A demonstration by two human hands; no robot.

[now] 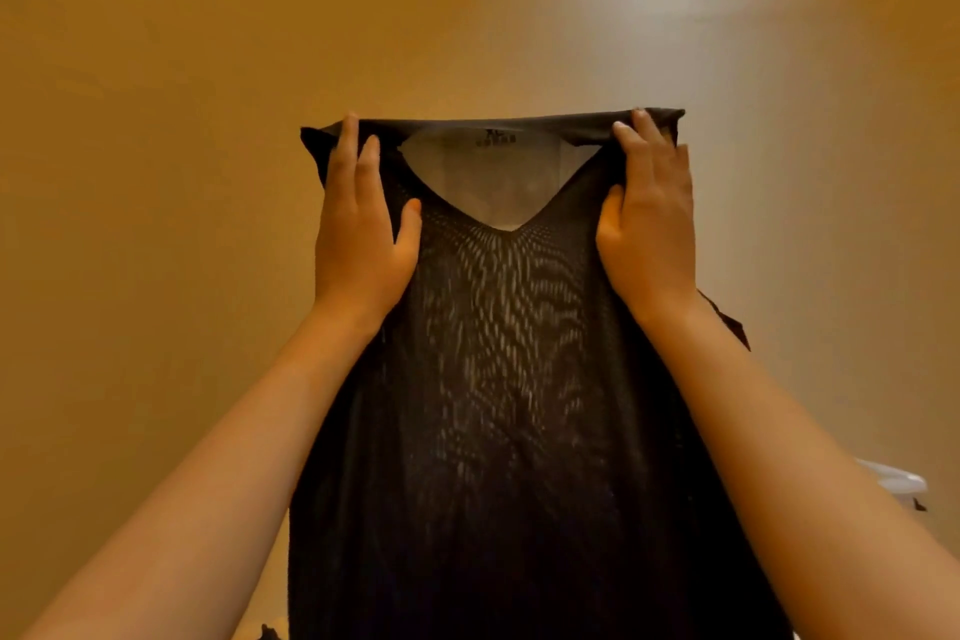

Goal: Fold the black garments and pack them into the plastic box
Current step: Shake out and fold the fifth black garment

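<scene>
We are early with this piece. One black garment (493, 379) is spread out full length, and nothing shows it folded yet except its far edge, which is rolled over into a thick band. Folding and packing are, as we judge it, still to do. No box shows plainly. A white object (896, 483) peeks out at the near right and may be part of it, but we cannot tell. Nor can we see how many other garments are done.

The garment runs down the middle of the view, from the near edge up to mid-frame, over a tan desk (156, 172). Whether it lies flat on the desk or is lifted off it is unclear.

Our left hand (358, 234) and right hand (649, 224) rest on its two shoulders, fingers straight, thumbs spread inward, and fingertips reaching the rolled band. We cannot tell whether they hook under it.

The cloth is thin, open mesh, with pale light rippling through its two layers. It has a deep V neck, with a pale patch inside bearing small print, too blurred to read. Such cloth looks limp and likely to slide.
</scene>
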